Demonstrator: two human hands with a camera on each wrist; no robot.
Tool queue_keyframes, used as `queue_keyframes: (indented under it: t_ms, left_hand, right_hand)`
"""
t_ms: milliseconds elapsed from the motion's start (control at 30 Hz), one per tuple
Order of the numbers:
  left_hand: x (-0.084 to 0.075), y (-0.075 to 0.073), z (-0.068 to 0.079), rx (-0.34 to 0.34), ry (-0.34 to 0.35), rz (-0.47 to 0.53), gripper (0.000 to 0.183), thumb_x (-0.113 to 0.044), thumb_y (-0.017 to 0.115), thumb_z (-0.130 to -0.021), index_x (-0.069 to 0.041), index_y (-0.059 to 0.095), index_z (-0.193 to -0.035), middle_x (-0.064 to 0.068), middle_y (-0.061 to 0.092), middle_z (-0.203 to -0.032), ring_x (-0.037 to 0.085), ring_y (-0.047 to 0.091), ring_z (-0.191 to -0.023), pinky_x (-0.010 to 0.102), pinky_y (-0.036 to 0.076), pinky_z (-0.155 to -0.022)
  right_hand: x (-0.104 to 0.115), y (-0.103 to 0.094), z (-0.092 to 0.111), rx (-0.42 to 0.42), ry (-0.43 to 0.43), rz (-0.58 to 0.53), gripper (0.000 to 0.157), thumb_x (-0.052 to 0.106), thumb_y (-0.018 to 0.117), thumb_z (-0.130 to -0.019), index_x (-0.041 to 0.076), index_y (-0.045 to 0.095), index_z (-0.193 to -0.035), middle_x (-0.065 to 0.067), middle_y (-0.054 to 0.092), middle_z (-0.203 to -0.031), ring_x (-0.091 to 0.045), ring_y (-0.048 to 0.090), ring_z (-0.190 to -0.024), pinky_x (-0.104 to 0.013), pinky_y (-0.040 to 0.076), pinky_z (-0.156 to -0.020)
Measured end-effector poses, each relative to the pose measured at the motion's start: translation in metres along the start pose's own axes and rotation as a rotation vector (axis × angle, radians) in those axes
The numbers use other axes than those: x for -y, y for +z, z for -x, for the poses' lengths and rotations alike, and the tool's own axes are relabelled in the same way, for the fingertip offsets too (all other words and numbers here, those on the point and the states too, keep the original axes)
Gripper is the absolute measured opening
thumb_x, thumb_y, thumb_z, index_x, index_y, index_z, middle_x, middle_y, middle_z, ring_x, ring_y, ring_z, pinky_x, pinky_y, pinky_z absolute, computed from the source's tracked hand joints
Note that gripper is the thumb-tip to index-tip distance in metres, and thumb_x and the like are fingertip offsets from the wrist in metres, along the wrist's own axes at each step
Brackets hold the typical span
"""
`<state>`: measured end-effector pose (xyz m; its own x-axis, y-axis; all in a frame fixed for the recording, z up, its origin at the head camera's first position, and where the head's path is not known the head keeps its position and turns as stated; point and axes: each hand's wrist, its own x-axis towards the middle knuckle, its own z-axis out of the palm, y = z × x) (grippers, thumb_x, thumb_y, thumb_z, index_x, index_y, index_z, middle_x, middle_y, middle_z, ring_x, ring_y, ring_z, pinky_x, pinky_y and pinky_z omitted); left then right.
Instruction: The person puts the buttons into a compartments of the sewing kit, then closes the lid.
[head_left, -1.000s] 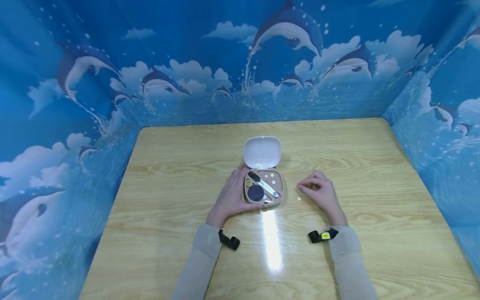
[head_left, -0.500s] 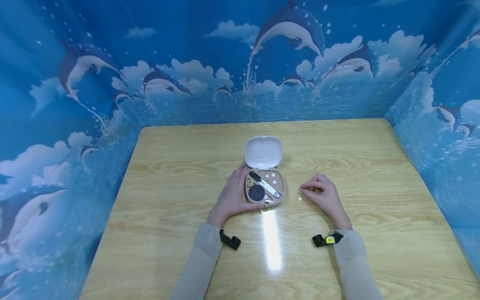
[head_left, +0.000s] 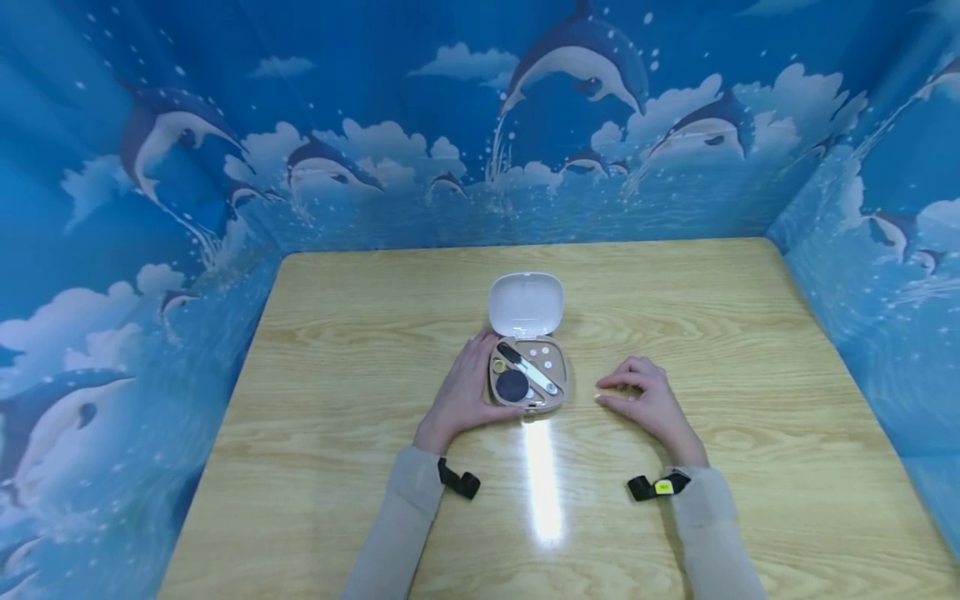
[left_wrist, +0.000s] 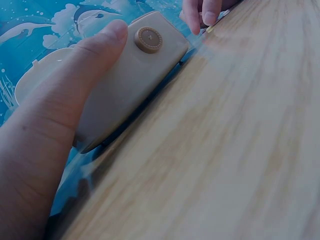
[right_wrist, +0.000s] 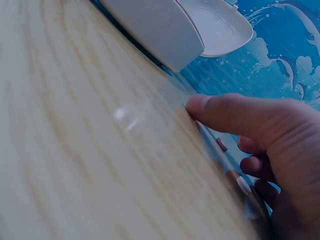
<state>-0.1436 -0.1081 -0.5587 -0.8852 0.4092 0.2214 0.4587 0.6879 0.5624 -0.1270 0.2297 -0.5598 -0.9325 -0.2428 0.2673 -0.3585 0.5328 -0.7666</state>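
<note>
A small beige case (head_left: pixel 558 403) with its white lid (head_left: pixel 526 305) raised stands mid-table. Inside lie a dark round disc (head_left: pixel 512 386), a slim black-and-white tool (head_left: pixel 538 375), a yellow ring-shaped piece (head_left: pixel 498 366) and several small white discs like buttons. My left hand (head_left: pixel 467 392) grips the case, fingers along its left side and thumb across the front. In the left wrist view the thumb lies beside the round clasp (left_wrist: pixel 149 40). Right of the case my right hand (head_left: pixel 647 400) is low over the table, thumb and forefinger apart. A tiny pale disc (head_left: pixel 597 397) lies at the thumb tip, partly hidden.
The wood-grain table (head_left: pixel 360 333) stretches out on every side of the case. A blue curtain with dolphins (head_left: pixel 420 108) hangs behind and at both sides. Wrist cameras on black straps sit on both wrists. A bright light reflection (head_left: pixel 543 483) crosses the front of the table.
My right hand has moved slightly nearer to me, down to the pale disc, and its thumb and forefinger have parted. My left hand and the case have stayed in place.
</note>
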Motion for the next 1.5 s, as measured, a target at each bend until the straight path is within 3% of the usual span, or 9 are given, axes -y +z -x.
queue_keyframes:
  t_ms: [233,633,1300,1500]
  left_hand:
    - [0.0009,-0.0001,0.0010,-0.006,-0.005,0.004,0.131,-0.082,0.074,-0.059,-0.023,0.013,-0.160,-0.001,0.017,-0.165,0.017,0.012,-0.151,0.039,0.010,-0.124]
    - [0.0018,0.0008,0.0013,-0.019,0.007,0.009,0.131,-0.081,0.075,-0.059,-0.023,0.014,-0.159,-0.002,0.016,-0.165,0.015,0.012,-0.150,0.040,0.010,-0.124]
    - [0.0014,0.0012,-0.0007,-0.010,0.000,0.004,0.131,-0.084,0.072,-0.058,-0.025,0.013,-0.160,-0.004,0.014,-0.165,0.015,0.011,-0.151,0.037,0.009,-0.124]
    - [0.0013,0.0018,0.0001,-0.007,-0.004,-0.002,0.132,-0.085,0.071,-0.059,-0.023,0.013,-0.160,-0.002,0.016,-0.165,0.016,0.011,-0.151,0.038,0.010,-0.124]
  right_hand:
    - [-0.0025,0.0025,-0.0006,-0.008,-0.088,0.017,0.021,0.008,0.089,-0.069,0.022,0.079,-0.081,0.012,0.059,-0.082,-0.009,0.046,-0.084,-0.028,0.028,-0.084]
    - [-0.0065,0.0043,0.0004,-0.010,-0.125,0.034,0.021,0.006,0.089,-0.069,0.021,0.079,-0.079,0.011,0.059,-0.080,-0.009,0.045,-0.082,-0.028,0.028,-0.082]
    - [-0.0027,0.0016,-0.0007,-0.030,-0.092,-0.002,0.022,0.004,0.088,-0.069,0.020,0.078,-0.080,0.010,0.061,-0.081,-0.009,0.047,-0.082,-0.027,0.028,-0.083]
    - [-0.0008,0.0009,-0.0019,-0.037,-0.067,-0.025,0.021,0.004,0.088,-0.071,0.019,0.078,-0.081,0.009,0.062,-0.081,-0.010,0.047,-0.080,-0.024,0.032,-0.077]
